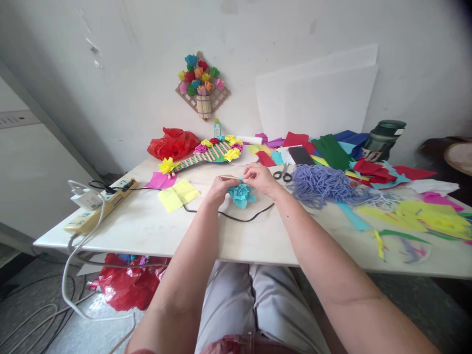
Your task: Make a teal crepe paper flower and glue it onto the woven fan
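A light-blue crepe paper flower (241,195) hangs between my two hands, ruffled petals facing down toward the table. My left hand (220,188) is closed at the flower's gathered end, with a thin pale strip or stick along its fingertips. The fingers of my right hand (258,178) pinch the other side of that gathered end. What exactly lies between the fingertips is too small to make out. Just beyond my hands lies a green-and-pink striped guitar-shaped craft (208,155) trimmed with paper flowers. Scissors (282,175) rest to the right of my right hand.
A heap of purple yarn (324,183) and coloured paper sheets (332,151) cover the right side. A dark bottle (384,140) stands behind. A black cable (239,220) crosses before me from the power strip (99,206). Yellow paper (179,195) lies left.
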{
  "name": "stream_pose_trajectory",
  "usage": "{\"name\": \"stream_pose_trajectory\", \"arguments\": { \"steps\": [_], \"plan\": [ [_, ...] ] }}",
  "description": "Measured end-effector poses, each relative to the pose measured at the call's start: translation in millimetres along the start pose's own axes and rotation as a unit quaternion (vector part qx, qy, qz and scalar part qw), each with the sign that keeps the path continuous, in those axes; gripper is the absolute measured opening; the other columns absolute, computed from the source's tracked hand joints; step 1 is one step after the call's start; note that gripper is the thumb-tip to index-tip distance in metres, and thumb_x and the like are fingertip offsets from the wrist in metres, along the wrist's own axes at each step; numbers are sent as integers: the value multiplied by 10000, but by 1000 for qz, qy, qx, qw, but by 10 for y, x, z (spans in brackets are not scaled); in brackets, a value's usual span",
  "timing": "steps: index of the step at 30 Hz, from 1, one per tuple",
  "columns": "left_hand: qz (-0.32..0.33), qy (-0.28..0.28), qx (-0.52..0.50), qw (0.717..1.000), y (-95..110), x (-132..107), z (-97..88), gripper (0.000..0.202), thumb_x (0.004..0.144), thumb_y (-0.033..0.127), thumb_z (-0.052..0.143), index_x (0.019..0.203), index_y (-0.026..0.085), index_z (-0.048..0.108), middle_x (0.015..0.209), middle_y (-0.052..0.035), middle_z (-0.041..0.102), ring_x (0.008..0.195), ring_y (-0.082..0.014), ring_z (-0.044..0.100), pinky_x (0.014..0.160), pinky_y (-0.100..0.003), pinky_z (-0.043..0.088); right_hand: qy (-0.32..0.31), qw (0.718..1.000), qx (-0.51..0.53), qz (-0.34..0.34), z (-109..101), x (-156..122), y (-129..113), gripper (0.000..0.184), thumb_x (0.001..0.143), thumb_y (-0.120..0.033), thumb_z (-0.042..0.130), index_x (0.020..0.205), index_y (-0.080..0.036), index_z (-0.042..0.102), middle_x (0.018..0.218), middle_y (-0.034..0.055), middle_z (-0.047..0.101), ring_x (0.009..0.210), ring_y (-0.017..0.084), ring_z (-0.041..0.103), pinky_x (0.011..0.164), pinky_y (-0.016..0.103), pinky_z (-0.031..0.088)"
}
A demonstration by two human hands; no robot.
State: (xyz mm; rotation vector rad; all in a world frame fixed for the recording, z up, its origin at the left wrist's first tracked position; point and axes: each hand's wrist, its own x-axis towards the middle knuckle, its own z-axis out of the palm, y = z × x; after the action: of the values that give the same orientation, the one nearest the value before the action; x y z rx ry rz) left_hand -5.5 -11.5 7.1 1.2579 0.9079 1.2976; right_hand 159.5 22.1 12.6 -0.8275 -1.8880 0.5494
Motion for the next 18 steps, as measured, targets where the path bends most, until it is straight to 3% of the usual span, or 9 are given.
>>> {"name": "stream_pose_trajectory", "arguments": {
  "steps": [9,18],
  "plan": [
    [-6,6,4,1000,7,-27,10,332,512,353,800,458,143,548,448,39,416,443,-63,350,441,-237,220,-3,1000,-11,-2,37,-1,45,82,608,-152,684,572,-181,617,816,28,627,687,134,563,621,270,441],
    [-2,20,1,1000,9,-10,10,333,491,355,813,450,144,558,443,31,442,444,-68,362,447,-245,234,-9,998,-64,-13,48,-14,35,60,631,-143,671,608,-185,635,808,21,634,695,134,564,616,255,437]
  ]
}}
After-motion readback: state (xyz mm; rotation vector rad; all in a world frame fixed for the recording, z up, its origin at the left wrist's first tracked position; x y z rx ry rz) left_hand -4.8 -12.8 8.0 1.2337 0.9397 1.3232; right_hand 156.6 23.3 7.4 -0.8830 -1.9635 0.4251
